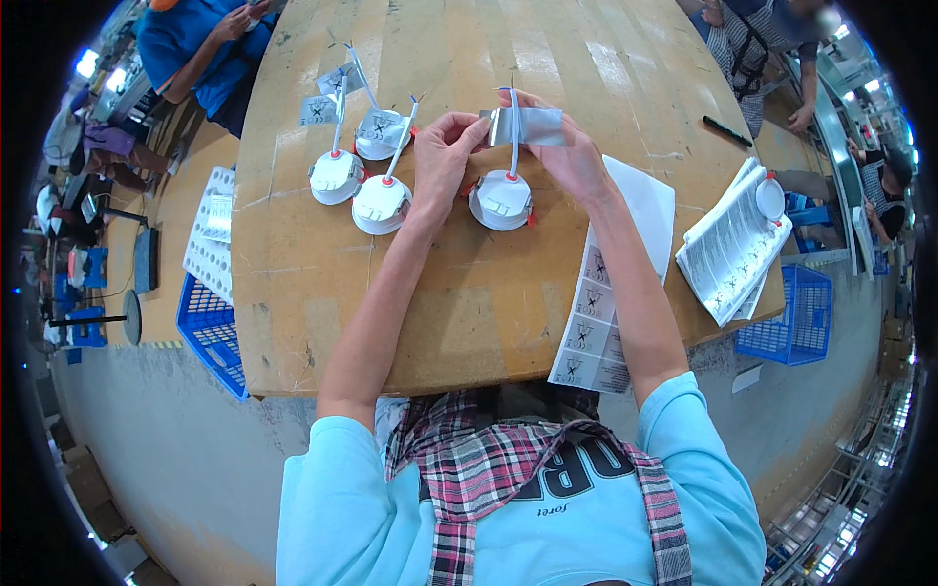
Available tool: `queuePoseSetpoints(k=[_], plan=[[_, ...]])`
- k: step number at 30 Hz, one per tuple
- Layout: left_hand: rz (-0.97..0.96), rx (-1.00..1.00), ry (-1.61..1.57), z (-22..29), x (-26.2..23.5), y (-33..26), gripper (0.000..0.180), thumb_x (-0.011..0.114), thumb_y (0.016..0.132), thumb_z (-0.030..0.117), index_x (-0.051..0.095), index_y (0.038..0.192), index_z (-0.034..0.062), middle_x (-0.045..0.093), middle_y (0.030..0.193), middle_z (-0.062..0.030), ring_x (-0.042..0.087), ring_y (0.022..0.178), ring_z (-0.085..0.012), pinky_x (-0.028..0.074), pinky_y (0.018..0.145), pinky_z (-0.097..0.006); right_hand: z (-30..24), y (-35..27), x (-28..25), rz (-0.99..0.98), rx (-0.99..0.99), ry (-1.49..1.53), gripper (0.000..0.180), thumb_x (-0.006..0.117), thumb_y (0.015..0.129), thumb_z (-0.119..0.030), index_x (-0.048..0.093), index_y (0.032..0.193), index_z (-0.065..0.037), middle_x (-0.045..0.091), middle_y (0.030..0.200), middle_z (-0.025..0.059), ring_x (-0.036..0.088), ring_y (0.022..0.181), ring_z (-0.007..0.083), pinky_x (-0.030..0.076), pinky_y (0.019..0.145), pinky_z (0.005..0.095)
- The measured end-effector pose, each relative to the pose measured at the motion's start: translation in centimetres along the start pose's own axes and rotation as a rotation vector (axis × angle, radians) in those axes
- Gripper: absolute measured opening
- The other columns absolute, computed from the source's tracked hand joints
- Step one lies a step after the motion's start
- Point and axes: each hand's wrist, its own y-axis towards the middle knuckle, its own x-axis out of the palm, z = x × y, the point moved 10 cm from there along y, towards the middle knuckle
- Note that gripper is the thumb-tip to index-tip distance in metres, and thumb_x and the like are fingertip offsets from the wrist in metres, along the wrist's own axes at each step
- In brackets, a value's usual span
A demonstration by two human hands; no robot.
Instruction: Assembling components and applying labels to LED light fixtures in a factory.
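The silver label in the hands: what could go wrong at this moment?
1. The silver label, stretched between the left hand and right hand around the white cable, might stick crooked or crease.
2. Pulling the cable may tip the round lamp below.
3. The sheet of labels overhangs the table edge and could slide off.

We reach both forearms far across, left hand [442,156] and right hand [570,156] raised close together, fingertips pinched.
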Motion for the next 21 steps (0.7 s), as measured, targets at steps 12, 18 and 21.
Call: queuePoseSetpoints(k=[12, 18, 21], plan=[[-0.059, 0.016, 0.026, 0.4, 0.7, -0.3, 0.018, 0.063, 0.085, 0.015, 0.065, 0.091, -0.0021, 0.065, 0.08, -0.0056, 0.061, 0.072, -0.0095, 0.048, 0.068, -0.023, 0.1, -0.2, 0.5, -0.081, 0.046, 0.116, 0.047, 0.044, 0.089, -0.029, 0.05, 0.125, 0.0, 0.049, 0.13, 0.0073, 0.043, 0.12, 0.0166, 0.031, 0.102, 0.035], [-0.069, 0.004, 0.022, 0.5, 1.1, -0.5, 0.017, 0.063, 0.085, 0.013, 0.064, 0.089, -0.0035, 0.065, 0.08, -0.0068, 0.061, 0.071, -0.0109, 0.049, 0.065, -0.022, -0.5, -0.1, 1.6, -0.089, 0.024, 0.088, 0.054, 0.047, 0.083, -0.029, 0.046, 0.126, 0.003, 0.048, 0.13, 0.01, 0.045, 0.118, 0.0178, 0.031, 0.102, 0.0349], [-0.096, -0.007, 0.038, 0.4, 1.4, -0.5, 0.017, 0.063, 0.085, 0.013, 0.064, 0.089, -0.0036, 0.065, 0.08, -0.0065, 0.061, 0.071, -0.011, 0.05, 0.065, -0.023, -0.6, 0.0, 2.2, -0.175, 0.033, 0.081, 0.056, 0.046, 0.082, -0.029, 0.044, 0.127, 0.004, 0.047, 0.131, 0.0113, 0.045, 0.119, 0.0187, 0.03, 0.103, 0.0355]])
